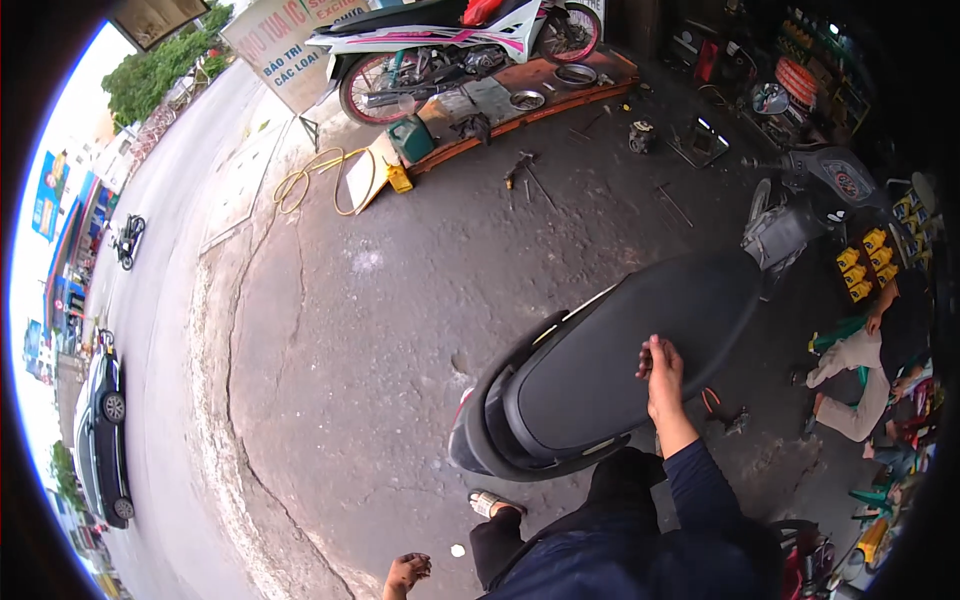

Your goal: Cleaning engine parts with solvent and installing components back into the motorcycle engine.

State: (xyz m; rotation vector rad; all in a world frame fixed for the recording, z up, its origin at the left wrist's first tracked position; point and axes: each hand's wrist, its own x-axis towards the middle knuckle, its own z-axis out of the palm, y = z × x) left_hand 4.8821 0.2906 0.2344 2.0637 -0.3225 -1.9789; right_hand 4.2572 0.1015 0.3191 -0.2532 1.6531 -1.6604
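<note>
My right hand is over the long black seat of a parked scooter, near or resting on it, fingers loosely bent and holding nothing visible; I cannot tell whether it presses down. The scooter's grey front end points toward the upper right, and its rear lies just beyond my legs. Low at the bottom edge, my left hand hangs away from the scooter, darkened at the fingertips, with loosely bent fingers and nothing in them.
A white-pink motorbike stands on an orange-edged platform, near a green can and yellow hose. Loose tools lie on the concrete. Seated people and yellow bottles are at right. A dark car is on the street.
</note>
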